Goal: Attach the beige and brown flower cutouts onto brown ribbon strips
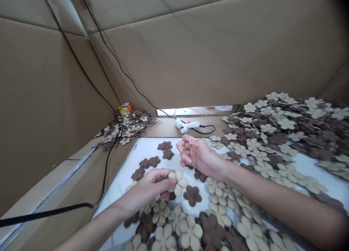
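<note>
Between the thumb and fingers of my left hand (154,189) is a cream flower cutout (179,183) with rounded petals, its face turned toward me. My right hand (200,156) is raised just above and to the right of it, fingers curled in toward the thumb. Whether a small thing is pinched there is hidden. Below and right of the held flower, a brown flower cutout (192,195) lies on the white board (122,174). More brown flowers (165,145) lie on the board beyond my left hand. Cream and brown flowers (191,231) overlap along the near edge.
A white glue gun (187,125) with an orange trigger rests beyond the board, its black cord running up left. A large heap of flowers (286,124) covers the right side. Stemmed flowers (131,125) and an orange packet (125,108) are back left. Cardboard walls (218,55) enclose everything.
</note>
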Demonstrator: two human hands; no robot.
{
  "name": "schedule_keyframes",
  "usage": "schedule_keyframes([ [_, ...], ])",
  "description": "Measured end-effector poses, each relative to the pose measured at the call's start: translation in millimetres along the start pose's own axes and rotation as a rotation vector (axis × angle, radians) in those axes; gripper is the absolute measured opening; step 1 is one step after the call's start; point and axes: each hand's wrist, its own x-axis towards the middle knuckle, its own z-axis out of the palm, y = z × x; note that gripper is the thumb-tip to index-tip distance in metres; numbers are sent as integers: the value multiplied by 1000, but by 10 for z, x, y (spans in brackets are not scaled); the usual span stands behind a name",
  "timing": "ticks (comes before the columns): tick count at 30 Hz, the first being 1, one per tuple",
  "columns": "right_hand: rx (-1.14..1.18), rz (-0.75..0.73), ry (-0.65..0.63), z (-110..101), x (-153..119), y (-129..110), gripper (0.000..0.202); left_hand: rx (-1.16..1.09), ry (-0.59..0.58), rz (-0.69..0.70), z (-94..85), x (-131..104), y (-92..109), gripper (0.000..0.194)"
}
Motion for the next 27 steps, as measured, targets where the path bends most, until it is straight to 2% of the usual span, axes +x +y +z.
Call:
schedule_keyframes([
  [7,8,-1,-34,-58,16,22,26,4,-18,16,43,-20,-25,26],
  [13,38,11,-13,-94,18,17,21,3,-26,34,52,-10,-71,24],
  [22,95,34,-67,-143,32,-8,30,24,-15,15,43,42,-66,27],
  [27,61,18,-23,-133,27,13,25,47,0,22,22,54,-89,27],
])
